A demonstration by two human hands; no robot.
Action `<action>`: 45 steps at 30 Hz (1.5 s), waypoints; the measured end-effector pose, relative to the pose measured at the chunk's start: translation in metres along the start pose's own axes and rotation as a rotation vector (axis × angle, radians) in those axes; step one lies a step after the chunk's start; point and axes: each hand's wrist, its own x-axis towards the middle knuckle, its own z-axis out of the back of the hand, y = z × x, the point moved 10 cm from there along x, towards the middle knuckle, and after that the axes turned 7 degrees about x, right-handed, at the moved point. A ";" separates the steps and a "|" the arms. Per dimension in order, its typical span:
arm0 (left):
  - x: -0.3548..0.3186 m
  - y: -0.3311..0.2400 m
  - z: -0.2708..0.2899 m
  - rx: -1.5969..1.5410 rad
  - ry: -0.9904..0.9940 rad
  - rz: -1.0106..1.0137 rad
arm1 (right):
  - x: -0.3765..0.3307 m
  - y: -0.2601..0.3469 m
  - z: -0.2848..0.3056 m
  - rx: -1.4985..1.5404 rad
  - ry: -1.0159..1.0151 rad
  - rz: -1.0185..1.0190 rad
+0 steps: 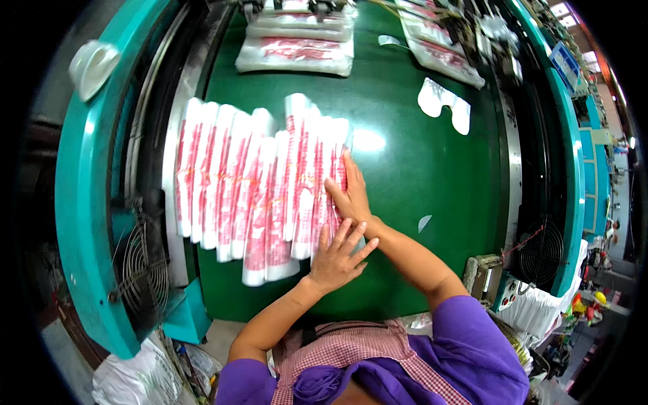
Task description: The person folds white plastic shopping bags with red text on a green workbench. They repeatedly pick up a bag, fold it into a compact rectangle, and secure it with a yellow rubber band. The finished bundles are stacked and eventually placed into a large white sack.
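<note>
A row of folded white plastic bag bundles with red print (260,196) lies side by side on the green work surface, left of the middle. Their near and far ends are uneven. My right hand (352,192) rests along the rightmost bundle, fingers stretched out and thumb apart. Close below it, my left hand (334,258) is spread over the near ends of the right-hand bundles, its fingertips by my right wrist. Both hands are open. Whether the left palm touches the bundles, I cannot tell.
Flat stacks of similar printed bags (297,54) lie at the far end, with another stack (442,54) at far right under machine parts. White plastic offcuts (444,104) lie on the green surface (432,169). Teal machine frames (81,202) flank both sides, with round fan guards (542,253).
</note>
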 end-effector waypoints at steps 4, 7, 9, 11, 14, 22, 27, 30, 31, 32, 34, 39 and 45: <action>0.005 0.007 -0.062 0.213 0.060 -0.122 | 0.037 -0.040 0.058 -0.604 0.120 0.215; 0.025 0.019 -0.067 0.207 0.070 -0.154 | 0.095 -0.071 0.112 -0.880 0.023 0.279; 0.039 0.030 -0.072 0.199 0.071 -0.160 | 0.128 -0.119 0.145 -0.978 0.043 0.127; 0.050 0.039 -0.075 0.184 0.051 -0.153 | 0.149 -0.161 0.209 -0.995 -0.097 -0.009; 0.060 0.048 -0.080 0.158 -0.001 -0.139 | 0.133 -0.214 0.291 -1.178 -0.229 -0.308; 0.075 0.058 -0.081 -0.046 0.046 -0.052 | 0.217 -0.211 0.257 -1.378 -0.114 -0.091; 0.076 0.057 -0.079 -0.027 0.028 -0.037 | 0.223 -0.198 0.280 -1.111 0.098 -0.165; 0.071 0.062 -0.078 -0.043 0.002 0.002 | 0.118 -0.114 0.231 -0.926 0.293 -0.048; 0.070 0.062 -0.077 -0.059 -0.009 0.000 | 0.068 -0.074 0.213 -0.877 0.285 0.189; 0.070 0.062 -0.076 -0.069 -0.009 -0.002 | 0.013 -0.066 0.201 -0.886 0.418 0.116; 0.071 0.059 -0.076 -0.069 -0.015 -0.027 | -0.084 -0.054 0.176 -0.590 0.426 0.031; 0.063 0.040 -0.073 0.022 -0.082 -0.116 | -0.156 -0.043 0.178 -0.545 0.460 0.059; 0.015 0.002 -0.089 0.201 -0.001 -0.092 | -0.119 0.095 0.299 0.029 -0.383 0.275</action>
